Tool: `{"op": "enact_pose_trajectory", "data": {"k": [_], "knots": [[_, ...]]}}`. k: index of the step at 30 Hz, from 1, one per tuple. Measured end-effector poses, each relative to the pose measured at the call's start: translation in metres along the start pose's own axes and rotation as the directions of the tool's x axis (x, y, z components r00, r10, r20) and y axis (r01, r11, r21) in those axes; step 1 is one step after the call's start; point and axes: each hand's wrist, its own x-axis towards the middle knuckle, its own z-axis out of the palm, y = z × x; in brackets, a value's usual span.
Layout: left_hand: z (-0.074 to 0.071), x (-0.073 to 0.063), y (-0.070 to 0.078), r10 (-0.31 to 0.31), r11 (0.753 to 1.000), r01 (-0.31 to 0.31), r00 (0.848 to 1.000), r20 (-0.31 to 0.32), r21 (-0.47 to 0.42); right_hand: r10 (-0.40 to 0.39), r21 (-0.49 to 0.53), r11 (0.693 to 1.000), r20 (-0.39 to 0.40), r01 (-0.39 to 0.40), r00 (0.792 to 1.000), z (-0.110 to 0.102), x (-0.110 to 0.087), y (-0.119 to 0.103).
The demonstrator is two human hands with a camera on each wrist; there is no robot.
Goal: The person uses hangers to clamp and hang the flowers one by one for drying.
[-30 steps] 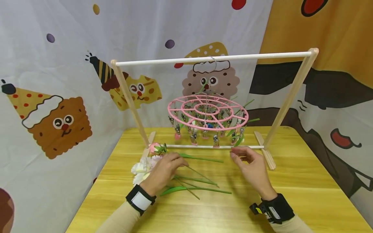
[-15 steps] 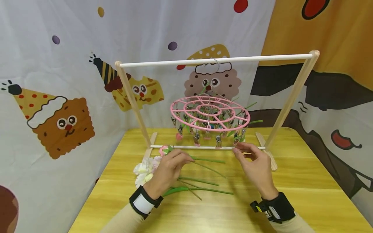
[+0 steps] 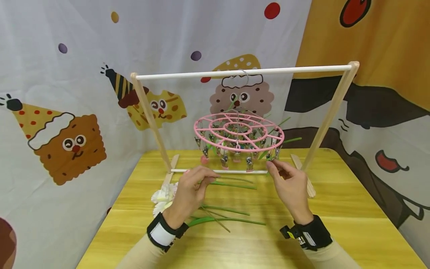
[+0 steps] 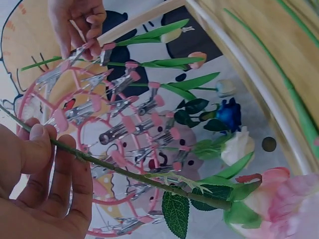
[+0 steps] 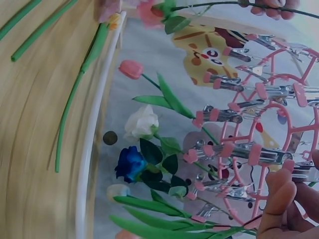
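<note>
My left hand (image 3: 191, 190) pinches the thin stem of a pink rose (image 4: 249, 211) between thumb and fingertips. The stem slants across the left wrist view with the bloom at lower right. My right hand (image 3: 291, 186) pinches a metal clip (image 5: 298, 172) with pink tips at the right front of a round pink clip hanger (image 3: 255, 149). Whether that clip's mouth is spread cannot be told. Other clips hold flowers head down, among them a blue rose (image 5: 130, 164), a white rose (image 5: 142, 122) and a pink tulip (image 5: 131, 68).
The hanger hooks over the white top rod (image 3: 188, 75) of a wooden stand, whose lower rod (image 3: 235, 172) runs just above the table (image 3: 255, 246). White flowers (image 3: 164, 194) lie left of the left hand, their green stems (image 3: 231, 220) pointing right. A patterned cloth hangs behind.
My left hand has raised the rose's stem off the table, tilting it toward level. My right hand has moved up and taken hold of a hanger clip.
</note>
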Motion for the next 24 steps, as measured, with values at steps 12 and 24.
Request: {"op": "enact_pose_trajectory", "data": {"k": [12, 24], "knots": [[-0.014, 0.015, 0.001, -0.16, 0.978, 0.143, 0.982, -0.101, -0.151, -0.013, 0.129, 0.992, 0.051, 0.006, 0.999, 0.008, 0.009, -0.009], [-0.017, 0.021, -0.001, -0.315, 0.916, 0.25, 0.932, -0.178, -0.312, 0.035, 0.204, 0.977, 0.095, -0.054, 0.995, 0.01, 0.009, -0.01]]}}
